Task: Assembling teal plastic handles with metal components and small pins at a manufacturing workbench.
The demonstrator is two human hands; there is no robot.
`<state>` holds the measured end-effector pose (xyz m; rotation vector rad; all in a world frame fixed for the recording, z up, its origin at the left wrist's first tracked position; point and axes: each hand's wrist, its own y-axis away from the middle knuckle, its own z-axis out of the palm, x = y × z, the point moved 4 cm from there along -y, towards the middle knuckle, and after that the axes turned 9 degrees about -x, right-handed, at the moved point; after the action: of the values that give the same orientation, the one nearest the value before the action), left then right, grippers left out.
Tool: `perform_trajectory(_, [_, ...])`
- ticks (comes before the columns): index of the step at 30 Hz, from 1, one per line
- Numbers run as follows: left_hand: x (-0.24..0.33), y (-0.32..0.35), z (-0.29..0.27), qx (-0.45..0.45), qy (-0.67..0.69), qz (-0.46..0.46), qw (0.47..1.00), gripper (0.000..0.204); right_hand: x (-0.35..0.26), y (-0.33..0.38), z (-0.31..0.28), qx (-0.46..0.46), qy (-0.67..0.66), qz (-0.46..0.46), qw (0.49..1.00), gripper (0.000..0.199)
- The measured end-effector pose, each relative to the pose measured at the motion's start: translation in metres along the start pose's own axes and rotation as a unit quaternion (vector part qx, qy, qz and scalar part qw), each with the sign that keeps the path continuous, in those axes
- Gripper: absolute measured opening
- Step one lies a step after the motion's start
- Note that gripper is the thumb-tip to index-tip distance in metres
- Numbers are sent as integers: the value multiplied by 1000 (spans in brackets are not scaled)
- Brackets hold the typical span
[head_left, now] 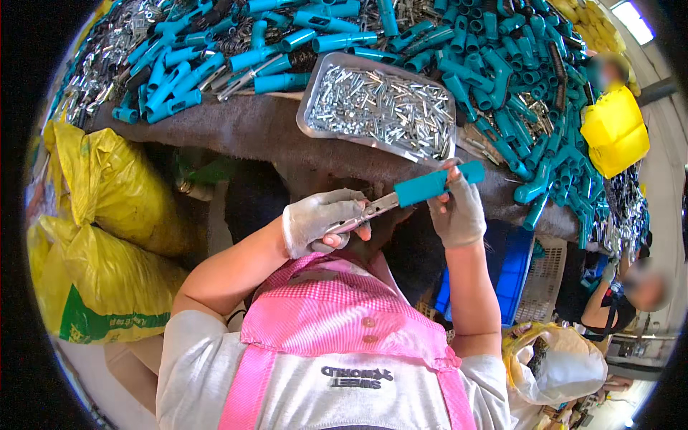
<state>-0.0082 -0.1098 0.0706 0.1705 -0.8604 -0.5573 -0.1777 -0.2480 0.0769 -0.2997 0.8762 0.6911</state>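
Observation:
My left hand (315, 221), in a grey work glove with bare fingertips, is closed around a slotted metal bar (378, 208). The bar's far end meets a teal plastic tube (428, 188), either inside it or against it. My right hand (460, 215), gloved the same way, has its fingers closed on the tube near its outer end. Both parts are held in one slanting line above my lap, in front of the table edge. Just beyond them, a clear plastic tray (307, 118) holds many small shiny metal pins (380, 107).
Loose teal tubes (494, 64) and metal parts (107, 61) are heaped across the brown-covered table (236, 129). Full yellow sacks (115, 272) stand at left. A blue crate (512, 272) and an open white sack (562, 365) are at right, near other people (609, 304).

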Motion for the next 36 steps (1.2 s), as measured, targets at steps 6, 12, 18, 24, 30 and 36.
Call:
perform_trajectory(6, [-21, 10, -6, -7, -34, -21, 999, 35, 30, 29, 12, -91, 19, 102, 990, 33])
perform_trajectory(12, [-23, 20, -15, -25, -102, -36, 994, 33, -3, 38, 35, -178, 547, 49, 817, 31])
perform_trajectory(18, [-21, 12, -10, -42, -126, -18, 991, 36, 18, 34, 24, -106, 425, 238, 867, 34])
perform_trajectory(24, [-32, 7, -20, -5, -69, -81, 994, 39, 12, 38, 43, -145, 486, 51, 860, 38])
perform_trajectory(30, [-33, 7, -25, 46, -139, -89, 985, 40, 32, 45, 36, -109, 420, 225, 872, 34])
perform_trajectory(36, [-38, 2, -12, 24, -110, -86, 990, 38, 48, 40, 36, -84, 404, 254, 875, 39])
